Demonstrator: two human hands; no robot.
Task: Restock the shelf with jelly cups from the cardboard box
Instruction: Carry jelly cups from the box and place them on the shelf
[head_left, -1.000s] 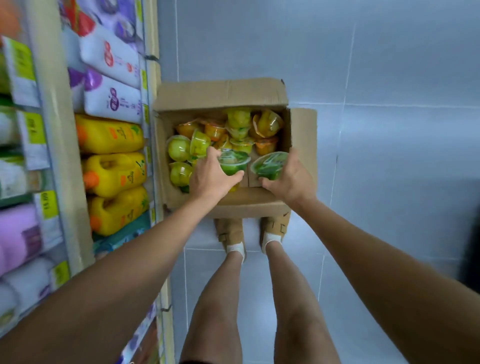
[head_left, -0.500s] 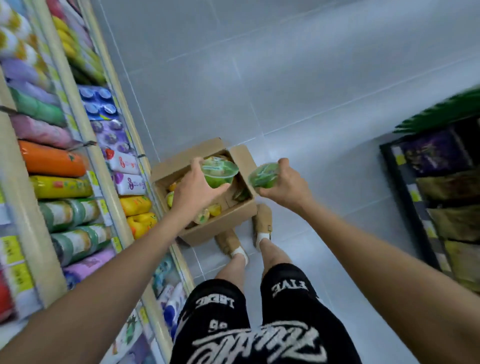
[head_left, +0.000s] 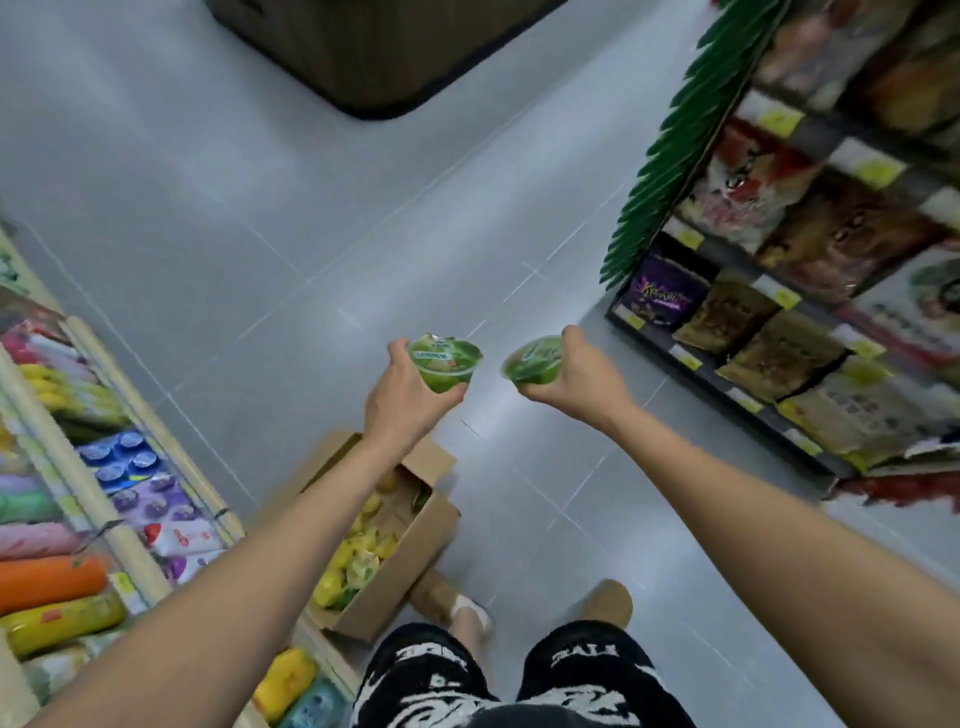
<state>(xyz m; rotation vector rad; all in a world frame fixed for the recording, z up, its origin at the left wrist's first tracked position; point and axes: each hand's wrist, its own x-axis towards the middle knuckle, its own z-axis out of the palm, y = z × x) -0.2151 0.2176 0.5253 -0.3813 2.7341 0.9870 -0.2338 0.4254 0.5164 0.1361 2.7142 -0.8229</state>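
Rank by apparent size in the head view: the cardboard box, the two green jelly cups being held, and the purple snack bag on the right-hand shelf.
1. cardboard box, clearly largest.
2. purple snack bag, left jelly cup and right jelly cup look alike. The bag sits farther away, so I leave these unranked.

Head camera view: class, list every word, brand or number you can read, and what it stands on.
"KR…": yellow script on the purple bag; the rest is blurred.
Blue band on the left jelly cup lid: blurred, unreadable.
Lid of the right jelly cup: unreadable.
White lettering on the shorts: upside down, unreadable.
Yellow shelf tags: too small.
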